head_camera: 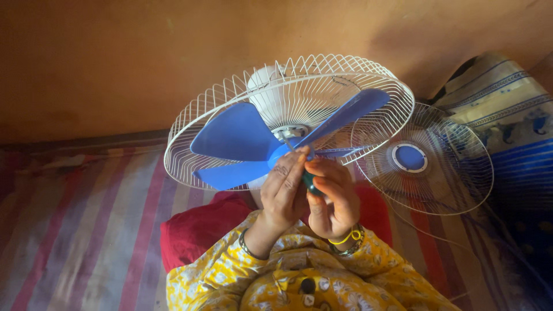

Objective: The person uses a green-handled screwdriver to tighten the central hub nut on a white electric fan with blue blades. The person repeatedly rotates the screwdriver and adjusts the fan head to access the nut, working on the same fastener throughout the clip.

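The front grille [423,158] was already laid off at three o'clock; the blue blade [242,138] remained mounted, its hub steadied by the left hand [285,193] with loosely curled fingers, a dark-handled screwdriver [310,181] gripped by the right hand [333,204].

Yellow floral sleeves [230,265] (bangled wrists)

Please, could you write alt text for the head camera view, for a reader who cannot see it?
A person's left hand and right hand hold a green-handled screwdriver at the hub of a blue fan blade inside a white rear grille. A detached front grille lies beside it on a striped mat.
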